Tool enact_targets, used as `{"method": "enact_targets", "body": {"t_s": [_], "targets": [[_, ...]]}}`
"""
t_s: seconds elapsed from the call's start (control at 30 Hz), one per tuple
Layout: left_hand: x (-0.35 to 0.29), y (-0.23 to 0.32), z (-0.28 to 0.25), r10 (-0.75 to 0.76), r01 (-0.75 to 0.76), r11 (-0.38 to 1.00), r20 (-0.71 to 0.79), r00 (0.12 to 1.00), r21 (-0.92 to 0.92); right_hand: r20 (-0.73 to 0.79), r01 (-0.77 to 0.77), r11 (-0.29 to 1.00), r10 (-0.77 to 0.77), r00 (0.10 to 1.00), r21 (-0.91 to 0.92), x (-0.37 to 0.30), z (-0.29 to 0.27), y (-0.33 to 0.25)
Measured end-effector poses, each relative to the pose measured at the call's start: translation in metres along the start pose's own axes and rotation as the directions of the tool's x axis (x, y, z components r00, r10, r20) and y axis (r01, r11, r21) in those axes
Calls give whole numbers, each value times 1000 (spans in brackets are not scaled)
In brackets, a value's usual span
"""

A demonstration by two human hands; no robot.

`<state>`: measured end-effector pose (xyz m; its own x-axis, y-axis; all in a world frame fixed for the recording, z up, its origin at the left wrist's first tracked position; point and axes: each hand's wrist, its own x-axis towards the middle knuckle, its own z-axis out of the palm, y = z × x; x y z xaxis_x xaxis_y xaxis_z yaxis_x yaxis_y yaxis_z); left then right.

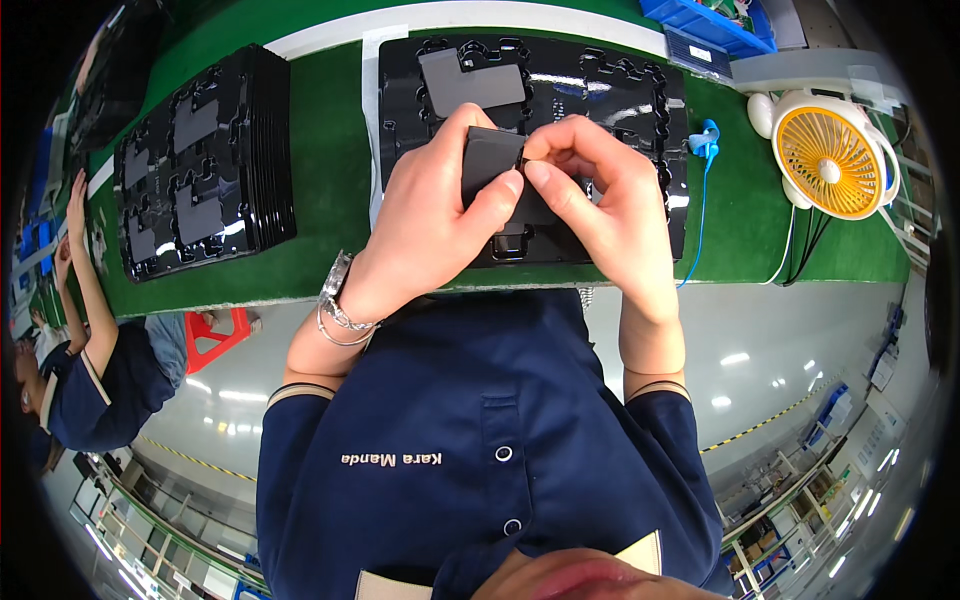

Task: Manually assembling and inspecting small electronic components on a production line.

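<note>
My left hand (pixel 433 190) is closed around a flat dark grey piece (pixel 490 160), its thumb pressed on the face and its fingers behind. At the piece's right edge, my right hand (pixel 605 190) pinches thumb and forefinger together. Something small and dark shows at those fingertips, too small to name. Both hands are above a shiny black moulded plastic tray (pixel 620 110) with shaped recesses. An L-shaped grey flat piece (pixel 470 82) lies in the tray's upper left, just beyond my left hand. My hands hide the tray's middle.
To the left stands a stack of black trays (pixel 270 150) with grey pieces in the top one. On the right are a blue corded clip-like item (pixel 704 142) and a yellow-and-white fan (pixel 828 165). A blue bin (pixel 725 25) sits at the back right. Another person (pixel 110 380) works at far left.
</note>
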<state>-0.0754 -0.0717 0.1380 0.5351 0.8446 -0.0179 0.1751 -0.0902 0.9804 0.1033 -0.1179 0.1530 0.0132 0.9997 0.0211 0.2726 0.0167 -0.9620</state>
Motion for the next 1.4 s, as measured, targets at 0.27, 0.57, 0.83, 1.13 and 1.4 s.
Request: {"method": "enact_targets", "body": {"t_s": [0.27, 0.57, 0.83, 1.13, 1.4], "targets": [[-2, 3, -1, -41, 42, 991, 15, 999, -124, 92, -163, 935, 141, 986, 315, 3, -1, 3], [-1, 4, -3, -84, 89, 978, 33, 996, -189, 100, -129, 816, 88, 991, 563, 4, 8, 18], [1, 2, -5, -86, 92, 993, 80, 993, -69, 172, -234, 757, 162, 972, 610, 6, 5, 31], [13, -7, -12, 58, -53, 961, -12, 998, 271, 38, -155, 988, 154, 987, 14, -9, -38, 23], [48, -45, -40, 351, -188, 536, -15, 936, 823, -400, -164, 844, -64, 914, -511, 7, -85, 58]]}}
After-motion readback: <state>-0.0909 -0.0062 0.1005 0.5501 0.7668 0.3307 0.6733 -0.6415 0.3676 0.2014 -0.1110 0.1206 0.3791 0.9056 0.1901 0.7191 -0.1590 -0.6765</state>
